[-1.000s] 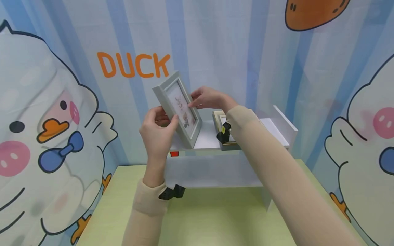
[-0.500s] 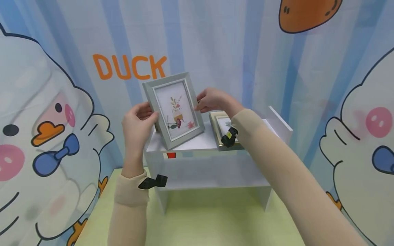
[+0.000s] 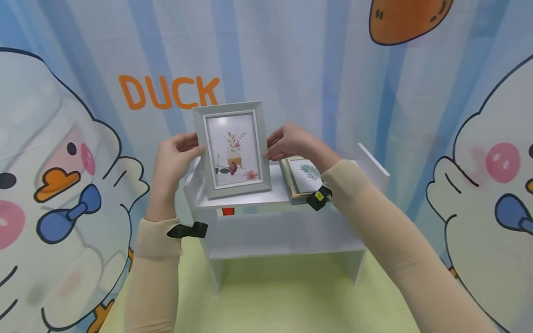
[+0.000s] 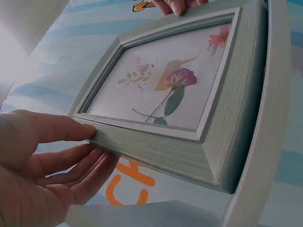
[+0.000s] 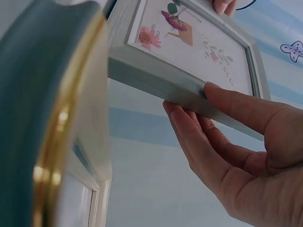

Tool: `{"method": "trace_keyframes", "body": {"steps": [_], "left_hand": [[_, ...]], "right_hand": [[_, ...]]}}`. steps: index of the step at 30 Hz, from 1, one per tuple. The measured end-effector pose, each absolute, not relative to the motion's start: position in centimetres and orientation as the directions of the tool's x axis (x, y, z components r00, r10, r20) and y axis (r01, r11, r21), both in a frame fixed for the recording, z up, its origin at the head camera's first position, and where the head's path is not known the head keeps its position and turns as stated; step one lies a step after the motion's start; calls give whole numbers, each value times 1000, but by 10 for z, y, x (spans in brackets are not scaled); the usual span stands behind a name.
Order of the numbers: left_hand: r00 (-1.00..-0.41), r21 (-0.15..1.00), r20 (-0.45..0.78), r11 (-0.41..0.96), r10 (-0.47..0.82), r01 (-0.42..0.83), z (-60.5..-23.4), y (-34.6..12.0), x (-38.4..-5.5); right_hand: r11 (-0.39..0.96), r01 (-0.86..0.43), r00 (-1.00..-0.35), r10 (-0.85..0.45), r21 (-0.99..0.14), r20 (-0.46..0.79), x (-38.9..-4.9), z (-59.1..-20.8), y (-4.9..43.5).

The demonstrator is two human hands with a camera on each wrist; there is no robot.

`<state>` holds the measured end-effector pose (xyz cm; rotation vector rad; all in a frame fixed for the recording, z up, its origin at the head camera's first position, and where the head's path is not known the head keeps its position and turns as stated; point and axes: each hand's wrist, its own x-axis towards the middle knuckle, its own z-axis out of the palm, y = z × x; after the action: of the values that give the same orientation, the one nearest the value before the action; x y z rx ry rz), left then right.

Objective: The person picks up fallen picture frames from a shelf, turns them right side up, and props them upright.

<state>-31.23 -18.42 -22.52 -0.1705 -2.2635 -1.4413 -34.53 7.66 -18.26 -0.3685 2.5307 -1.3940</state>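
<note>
A pale grey-green picture frame (image 3: 234, 150) stands nearly upright at the left of the white shelf's top board (image 3: 250, 199), its flower print turned towards me. My left hand (image 3: 172, 159) pinches its left side, thumb at the front edge and fingers behind. On the opposite side my right hand (image 3: 291, 142) holds the frame the same way. The left wrist view shows the left thumb (image 4: 71, 130) against the frame's side and its lower edge along the board. In the right wrist view, the right thumb (image 5: 236, 106) lies on the frame's edge.
Just right of the held frame, gold-edged picture frames (image 3: 292, 178) lie on the top board, a leaf print showing, partly hidden by my right wrist. A raised white panel (image 3: 374, 165) ends the shelf on the right. Behind hangs a striped duck curtain (image 3: 283, 60).
The picture frame has turned from angled and tilted to facing me and nearly upright, its lower edge now level on the board. My left hand has shifted left with it.
</note>
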Motion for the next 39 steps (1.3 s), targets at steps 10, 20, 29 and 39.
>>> {"method": "trace_keyframes", "body": {"steps": [10, 20, 29, 39], "left_hand": [[-894, 827, 434, 445, -114, 344, -221, -186, -320], [-712, 722, 645, 525, -277, 450, -226, -178, -309], [-662, 626, 731, 551, -166, 552, -220, -138, -277], [-762, 663, 648, 498, -7, 559, -246, -93, -268]], "right_hand": [[506, -136, -948, -317, -852, -37, -336, -190, 79], [451, -179, -929, -370, -874, 0, -330, -192, 102], [506, -158, -962, -274, -848, 16, -318, -198, 164], [644, -174, -983, -154, -745, 96, -299, -213, 200]]}}
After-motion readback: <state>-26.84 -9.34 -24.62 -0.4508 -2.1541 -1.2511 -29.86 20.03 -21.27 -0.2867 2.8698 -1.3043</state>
